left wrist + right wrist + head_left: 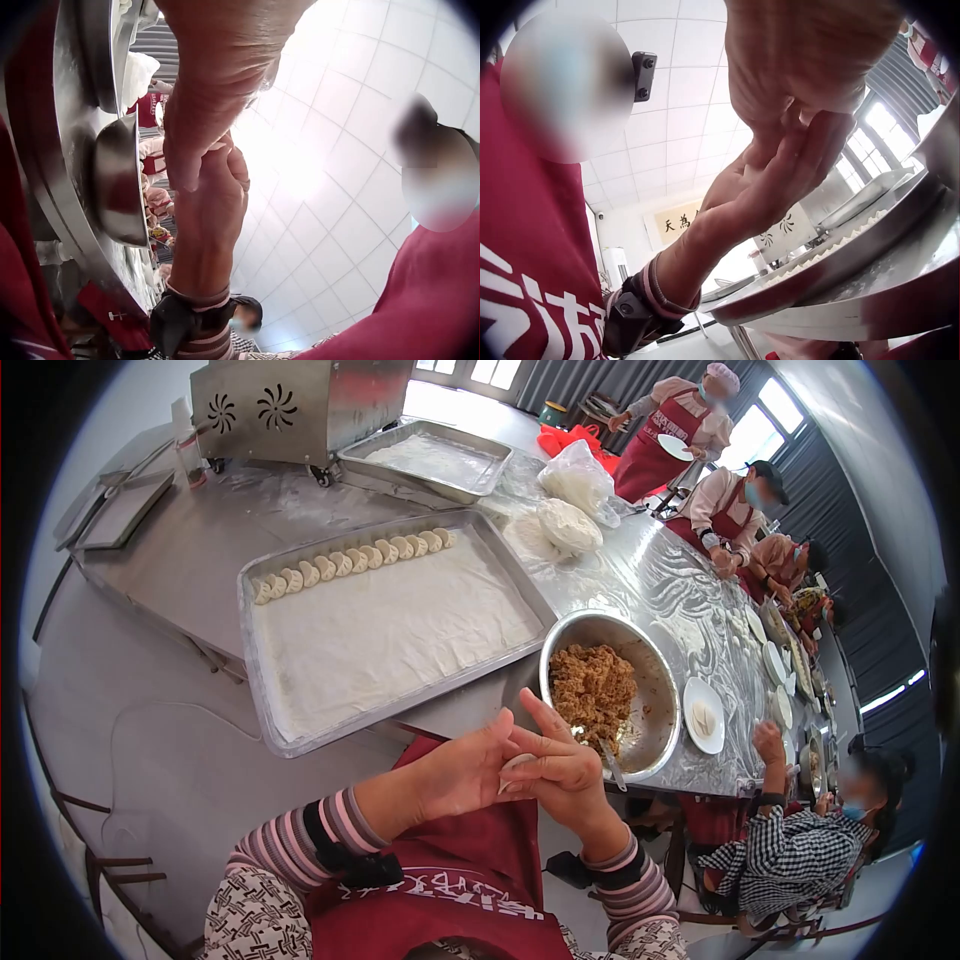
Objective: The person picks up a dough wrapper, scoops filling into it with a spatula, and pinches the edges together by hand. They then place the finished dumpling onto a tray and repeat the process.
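In the head view a pale dough dumpling (517, 762) sits between my two hands, in front of the apron and near the metal bowl. My left hand (462, 768) pinches it from the left, and my right hand (562, 768) holds it from the right with the fingers bent over it. Their fingers overlap and hide most of the dough; a small pale bit of the dumpling (808, 117) shows in the right wrist view. The steel bowl (655, 650) just beyond the right hand contains brown minced filling (592, 685) and a spoon (613, 765).
A large metal tray (400, 715) carries a row of shaped dumplings (355, 560) along its far side. Right of the bowl stands a white plate (704, 730) with dough wrappers. Behind are a dough lump (570, 525), a second tray (490, 465), a steel machine (290, 410) and several people.
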### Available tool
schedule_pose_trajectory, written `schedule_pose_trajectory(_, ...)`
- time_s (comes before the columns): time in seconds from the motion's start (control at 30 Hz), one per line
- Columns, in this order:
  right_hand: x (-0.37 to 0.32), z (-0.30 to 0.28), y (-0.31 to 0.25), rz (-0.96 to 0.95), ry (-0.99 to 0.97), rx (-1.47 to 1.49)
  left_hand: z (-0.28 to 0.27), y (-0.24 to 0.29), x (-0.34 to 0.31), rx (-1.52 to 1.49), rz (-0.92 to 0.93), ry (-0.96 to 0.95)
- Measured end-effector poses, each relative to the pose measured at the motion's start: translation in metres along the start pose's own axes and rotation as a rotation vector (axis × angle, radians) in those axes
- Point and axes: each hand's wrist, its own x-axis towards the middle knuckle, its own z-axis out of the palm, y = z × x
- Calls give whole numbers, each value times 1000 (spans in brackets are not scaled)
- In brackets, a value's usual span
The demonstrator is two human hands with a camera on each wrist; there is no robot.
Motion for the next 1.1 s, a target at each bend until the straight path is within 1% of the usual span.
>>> schedule_pose_trajectory(0.03, 0, 0, 2, -84, -5, -111, 4, -2, -1, 1, -1, 1)
schedule_pose_trajectory(0.07, -1, 1, 1, -84, -2, -110, 11, -5, -2, 50, 32, 136)
schedule_pose_trajectory(0.1, -1, 5, -1, -92, 28, -184, 19, -6, -2, 100, 63, 270)
schedule_pose_trajectory(0.13, 0, 9, -3, -99, 59, -259, 20, -6, -4, 105, 60, 271)
schedule_pose_trajectory(0.17, 2, 11, -7, -102, 65, -259, 21, -5, -5, 120, 85, 305)
schedule_pose_trajectory(0.2, 4, 14, -13, 1, 150, -61, 21, -5, -7, 134, 113, 340)
schedule_pose_trajectory(0.23, 5, 15, -15, 104, 233, 137, 21, -4, -7, 136, 112, 341)
schedule_pose_trajectory(0.3, 3, 16, -13, 125, 242, 183, 19, -3, -8, 102, 116, 216)
schedule_pose_trajectory(0.37, -1, 17, -9, 148, 254, 227, 15, -6, -7, 124, 127, 218)
schedule_pose_trajectory(0.43, -6, 17, 1, 57, 227, 134, 14, -10, -6, 148, 139, 219)
schedule_pose_trajectory(0.47, -7, 18, 2, 57, 229, 134, 15, -13, -6, 153, 159, 295)
schedule_pose_trajectory(0.5, -6, 19, 3, -41, 246, -23, 15, -16, -6, 158, 177, 372)
schedule_pose_trajectory(0.53, -6, 21, 3, -139, 262, -181, 7, -18, -7, 161, 175, 372)
schedule_pose_trajectory(0.57, -6, 25, 1, -140, 267, -181, -9, -21, -9, 80, 210, 208)
schedule_pose_trajectory(0.6, -6, 30, -4, -58, 297, -17, -7, -17, -8, -1, 243, 43)
schedule_pose_trajectory(0.63, -5, 32, -7, 22, 325, 147, -2, -15, -8, 3, 243, 44)
schedule_pose_trajectory(0.67, -2, 31, -9, 18, 326, 148, 5, -14, -8, 103, 224, 183)
schedule_pose_trajectory(0.7, 0, 28, -10, 7, 361, 59, 15, -12, -7, 199, 203, 323)
schedule_pose_trajectory(0.73, 1, 27, -11, -2, 397, -30, 18, -12, -7, 199, 202, 324)
schedule_pose_trajectory(0.77, 0, 27, -11, -2, 398, -30, 20, -12, -7, 205, 204, 334)
schedule_pose_trajectory(0.83, -3, 29, -11, 42, 339, 114, 17, -14, -6, 213, 204, 340)
schedule_pose_trajectory(0.87, -6, 30, -7, 42, 340, 113, 11, -16, -7, 189, 212, 318)
schedule_pose_trajectory(0.93, -9, 31, 3, -138, 355, -183, 9, -18, -7, 166, 219, 295)
schedule_pose_trajectory(0.97, -12, 35, 1, -138, 355, -182, 11, -19, -6, 187, 221, 333)
schedule_pose_trajectory(1.0, -13, 41, -4, -2, 405, 8, 13, -19, -6, 209, 222, 370)
schedule_pose_trajectory(1.03, -13, 44, -8, 131, 453, 198, 14, -18, -5, 213, 221, 368)
schedule_pose_trajectory(1.07, -11, 41, -10, 130, 455, 198, 16, -16, -5, 208, 219, 359)
schedule_pose_trajectory(1.1, -9, 37, -11, 94, 495, -4, 19, -14, -5, 202, 217, 351)
